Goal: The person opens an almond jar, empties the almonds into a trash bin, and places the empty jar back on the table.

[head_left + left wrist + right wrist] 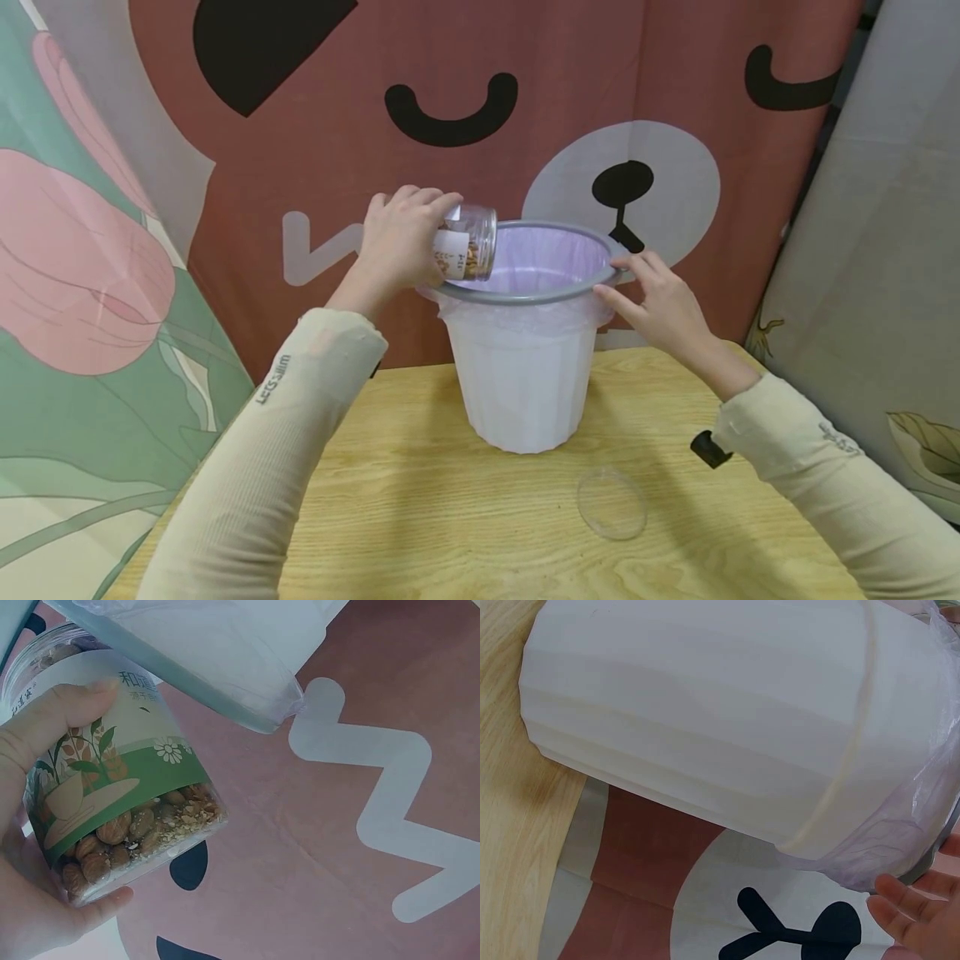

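Observation:
My left hand [401, 237] holds a clear jar of nuts [480, 242] on its side, its mouth end over the left part of the bin's rim. In the left wrist view the jar [112, 757] has a printed white and green label, with whole brown nuts and crumbs behind the clear wall. The white trash bin [525, 375] stands upright, lined with a thin purple bag [555, 254] under a grey rim ring. At the rim's right side my right hand [663, 304] holds the edge, thumb in front; its fingers [911, 904] show outside, below the ring.
A round clear lid [611, 503] lies flat on the wooden table [360, 517], in front of the bin and to the right. Close behind the bin hangs a curtain [315, 158] with a bear's face. More printed cloth [75, 267] hangs on the left.

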{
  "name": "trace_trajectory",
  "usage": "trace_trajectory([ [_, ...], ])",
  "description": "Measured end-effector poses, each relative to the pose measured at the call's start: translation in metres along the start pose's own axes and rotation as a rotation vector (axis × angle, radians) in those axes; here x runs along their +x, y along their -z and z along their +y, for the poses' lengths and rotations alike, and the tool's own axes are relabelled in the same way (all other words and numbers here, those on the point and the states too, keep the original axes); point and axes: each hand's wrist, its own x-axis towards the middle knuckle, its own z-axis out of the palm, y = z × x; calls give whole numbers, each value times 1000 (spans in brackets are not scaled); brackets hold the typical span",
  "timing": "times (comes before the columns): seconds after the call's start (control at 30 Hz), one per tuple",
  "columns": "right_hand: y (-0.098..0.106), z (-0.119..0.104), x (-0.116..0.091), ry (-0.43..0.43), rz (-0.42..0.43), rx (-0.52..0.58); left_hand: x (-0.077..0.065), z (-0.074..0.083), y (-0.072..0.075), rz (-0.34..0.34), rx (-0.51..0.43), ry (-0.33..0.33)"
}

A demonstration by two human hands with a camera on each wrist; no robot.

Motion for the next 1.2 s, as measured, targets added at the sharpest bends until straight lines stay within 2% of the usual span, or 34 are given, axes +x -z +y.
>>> trace_trajectory([
  [0.27,-1,0,0,0,1,0,-1,0,0,10,-9,-4],
  [1.2,0,-1,1,-10,-3,6,1,2,3,-20,28,-3],
])
